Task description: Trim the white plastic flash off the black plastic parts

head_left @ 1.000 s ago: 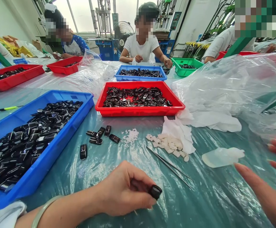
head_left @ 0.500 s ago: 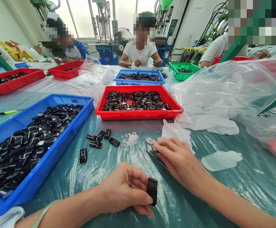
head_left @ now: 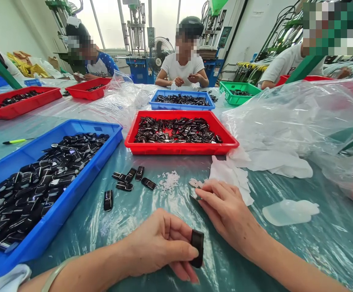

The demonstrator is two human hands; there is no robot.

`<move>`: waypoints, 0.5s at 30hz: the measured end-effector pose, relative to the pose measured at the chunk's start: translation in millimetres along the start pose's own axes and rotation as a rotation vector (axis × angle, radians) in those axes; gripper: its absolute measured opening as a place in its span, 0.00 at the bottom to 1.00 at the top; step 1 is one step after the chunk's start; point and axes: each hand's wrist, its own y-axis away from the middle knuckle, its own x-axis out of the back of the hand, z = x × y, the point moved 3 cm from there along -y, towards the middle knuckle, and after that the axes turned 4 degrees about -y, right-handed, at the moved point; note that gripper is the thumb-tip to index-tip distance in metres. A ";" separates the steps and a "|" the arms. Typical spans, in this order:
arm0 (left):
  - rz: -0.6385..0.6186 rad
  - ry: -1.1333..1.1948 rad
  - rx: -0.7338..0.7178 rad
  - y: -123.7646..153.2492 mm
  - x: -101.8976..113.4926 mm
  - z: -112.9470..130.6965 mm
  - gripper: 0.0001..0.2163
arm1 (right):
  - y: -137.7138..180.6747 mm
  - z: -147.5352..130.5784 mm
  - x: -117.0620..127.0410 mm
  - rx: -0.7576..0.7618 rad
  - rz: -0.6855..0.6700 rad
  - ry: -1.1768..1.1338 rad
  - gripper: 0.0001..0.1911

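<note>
Between the thumb and fingers of my left hand (head_left: 167, 247), at the front centre, is a small black plastic piece (head_left: 197, 248), held upright. My right hand (head_left: 225, 207) is closed around a thin, dark, pointed tool (head_left: 193, 197); most of it is hidden under the fingers, so its kind does not show. Just beyond those fingertips lie small whitish pieces (head_left: 195, 183), and a heap of white scraps (head_left: 167, 181) is to their left. Several black pieces with silvery lines (head_left: 108, 200) lie loose on the table left of the scraps.
A blue tray (head_left: 82, 172) full of black pieces stands at left, a red tray (head_left: 182, 149) ahead. White cloth (head_left: 231, 178), a translucent bottle (head_left: 290, 212) and clear plastic sheeting (head_left: 292, 117) lie at right. Co-workers sit across the table (head_left: 152, 219) behind more trays.
My right hand's fingers have closed further over the dark tool, so less of it shows. My left hand still holds the black piece. The view has shifted slightly.
</note>
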 end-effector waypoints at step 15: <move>0.325 -0.071 -0.330 24.4 34.7 35.5 0.07 | -4.1 -46.4 -37.3 0.116 -0.167 -0.118 0.06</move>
